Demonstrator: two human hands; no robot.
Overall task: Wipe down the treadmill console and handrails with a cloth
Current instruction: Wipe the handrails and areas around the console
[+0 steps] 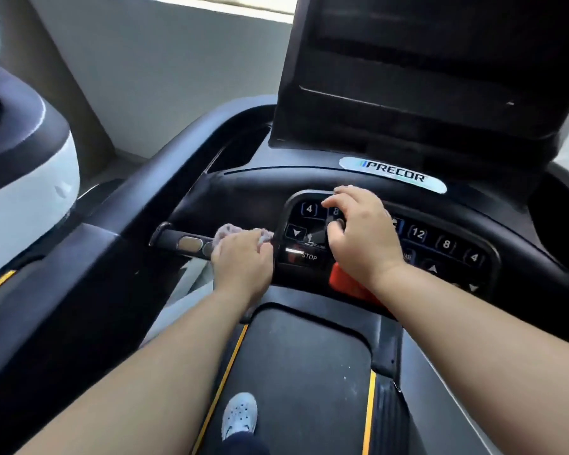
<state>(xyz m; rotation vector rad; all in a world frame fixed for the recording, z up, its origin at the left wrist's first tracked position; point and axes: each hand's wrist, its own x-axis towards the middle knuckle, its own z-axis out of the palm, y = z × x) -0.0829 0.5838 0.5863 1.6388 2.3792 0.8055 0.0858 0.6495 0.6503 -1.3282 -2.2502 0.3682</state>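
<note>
Your left hand point(242, 257) has its grip clamped on the cloth point(230, 232), wadded against the short handrail point(178, 243) at 9 o'clock of the keypad point(444, 244). Right hand point(358, 231) sits curled on the keypad; can't tell its grip. Cloth looks soft, light and limp, so hold it bunched in the palm.

Pale grey wall point(178, 77), bright daylight strip point(227, 3) above, beige column point(63, 77), white-and-black machine point(23, 178) at left
</note>
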